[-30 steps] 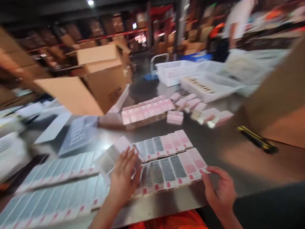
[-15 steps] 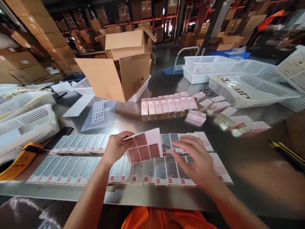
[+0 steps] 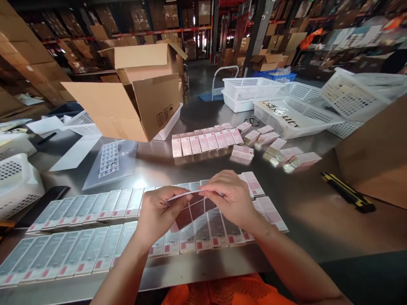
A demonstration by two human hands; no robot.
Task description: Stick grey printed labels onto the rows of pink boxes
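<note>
My left hand (image 3: 159, 214) pinches the left end of a sheet of dark red square labels (image 3: 183, 220) between thumb and fingers. My right hand (image 3: 229, 198) grips the same sheet's top edge farther right, with its fingertips pressed together. The sheet is tilted so that its white upper edge shows as a thin line. Beneath both hands lie two rows of small flat boxes, a front row (image 3: 84, 252) and a back row (image 3: 106, 205), silvery-grey on top with a red square at the near end. My hands and the sheet hide part of both rows.
Pink-and-white boxes (image 3: 206, 143) stand behind the rows, some loose to the right. An open carton (image 3: 104, 112) is at the back left, beside a clear sleeve with a label sheet (image 3: 109, 159). White baskets (image 3: 282, 120) stand back right. A yellow-black cutter (image 3: 348, 192) lies at right.
My right hand, open and apart from the sheet before, has moved left and taken hold of its edge. The sheet has tilted. The camera view has turned to the right.
</note>
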